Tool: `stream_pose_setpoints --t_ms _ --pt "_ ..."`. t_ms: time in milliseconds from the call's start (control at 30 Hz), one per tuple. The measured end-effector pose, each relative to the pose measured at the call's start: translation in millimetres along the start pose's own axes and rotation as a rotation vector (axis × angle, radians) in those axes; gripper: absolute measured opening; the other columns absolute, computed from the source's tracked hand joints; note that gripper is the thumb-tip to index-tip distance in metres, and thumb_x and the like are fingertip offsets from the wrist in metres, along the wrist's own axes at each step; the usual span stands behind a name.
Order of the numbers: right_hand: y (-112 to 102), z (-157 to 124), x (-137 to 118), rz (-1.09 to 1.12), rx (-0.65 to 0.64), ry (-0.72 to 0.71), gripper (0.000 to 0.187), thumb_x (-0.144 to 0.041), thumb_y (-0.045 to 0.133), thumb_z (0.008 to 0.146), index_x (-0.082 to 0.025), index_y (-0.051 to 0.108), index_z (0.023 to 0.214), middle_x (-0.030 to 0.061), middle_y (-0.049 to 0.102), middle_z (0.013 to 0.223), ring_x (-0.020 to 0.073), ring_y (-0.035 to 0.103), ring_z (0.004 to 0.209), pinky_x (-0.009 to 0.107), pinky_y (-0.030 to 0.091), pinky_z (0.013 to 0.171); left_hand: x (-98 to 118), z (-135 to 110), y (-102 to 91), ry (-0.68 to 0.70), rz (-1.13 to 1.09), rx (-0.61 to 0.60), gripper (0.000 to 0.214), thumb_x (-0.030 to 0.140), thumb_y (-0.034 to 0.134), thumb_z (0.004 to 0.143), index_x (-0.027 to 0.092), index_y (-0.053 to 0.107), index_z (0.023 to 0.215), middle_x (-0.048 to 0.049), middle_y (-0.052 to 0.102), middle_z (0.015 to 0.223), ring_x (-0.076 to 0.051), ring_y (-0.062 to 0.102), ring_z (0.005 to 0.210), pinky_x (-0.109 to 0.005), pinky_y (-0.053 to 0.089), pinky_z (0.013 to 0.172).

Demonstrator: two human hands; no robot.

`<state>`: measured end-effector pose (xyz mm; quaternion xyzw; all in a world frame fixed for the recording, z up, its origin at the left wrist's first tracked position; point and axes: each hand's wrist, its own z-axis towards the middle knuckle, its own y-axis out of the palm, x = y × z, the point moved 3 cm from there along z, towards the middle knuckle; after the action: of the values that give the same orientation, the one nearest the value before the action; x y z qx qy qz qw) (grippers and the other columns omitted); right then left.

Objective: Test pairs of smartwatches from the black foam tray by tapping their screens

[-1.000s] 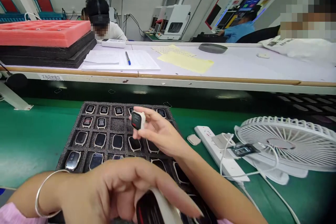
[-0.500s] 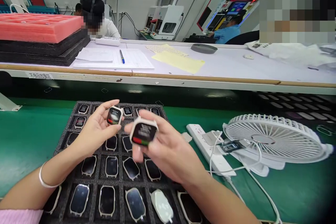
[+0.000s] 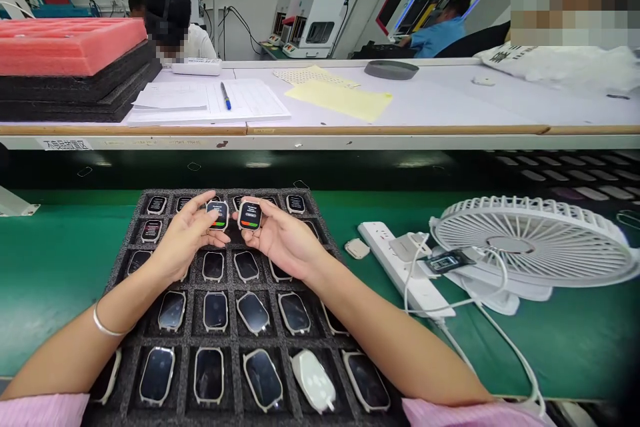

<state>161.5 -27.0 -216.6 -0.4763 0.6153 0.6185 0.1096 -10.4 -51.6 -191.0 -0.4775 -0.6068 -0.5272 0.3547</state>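
Observation:
A black foam tray (image 3: 129,255) lies on the green belt, its pockets filled with several strapless watch bodies. My left hand (image 3: 183,240) grips one watch body (image 3: 219,214) with a lit screen above the tray's far rows. My right hand (image 3: 280,237) grips a second lit watch body (image 3: 249,215) right beside it. Both screens show a red and green bar. One watch body (image 3: 313,380) in the nearest row lies face down, white back up. A bangle (image 3: 105,327) circles my left wrist.
A white power strip (image 3: 400,267) with cables and a white fan (image 3: 530,243) lying flat sit right of the tray. A raised bench behind holds papers, a pen (image 3: 226,96), yellow sheets and stacked pink and black foam (image 3: 65,60). Other people sit beyond it.
My left hand came up from near the camera holding a watch body. Both hands then moved forward over the tray's far rows, bringing the two lit watches side by side.

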Motion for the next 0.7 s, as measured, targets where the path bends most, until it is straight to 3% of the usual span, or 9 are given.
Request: stream_pose_setpoints --t_ms 200,700 --pt "1.4 -1.6 -1.2 -0.045 0.007 -0.038 0.027 -0.039 0.067 0.092 -0.022 0.065 0.112 0.0072 0.076 0.095 0.0157 0.068 0.065 0.030 0.053 0.064 -0.9 -0.1 -0.2 0.038 -0.026 -0.079 0.041 0.043 0.070 0.087 0.017 0.061 0.116 -0.0075 0.075 0.098 -0.018 0.074 0.065 -0.033 0.062 0.067" --pt "1.4 -2.9 -6.0 -0.147 -0.011 -0.165 0.027 -0.039 0.072 0.088 -0.021 0.066 0.107 0.0048 0.076 0.091 0.0160 0.071 0.067 0.030 0.057 0.066 -1.2 1.7 -2.7 0.076 -0.073 -0.063 0.053 0.049 0.067 0.087 0.015 0.062 0.128 -0.0068 0.076 0.093 -0.020 0.076 0.071 -0.032 0.063 0.070"
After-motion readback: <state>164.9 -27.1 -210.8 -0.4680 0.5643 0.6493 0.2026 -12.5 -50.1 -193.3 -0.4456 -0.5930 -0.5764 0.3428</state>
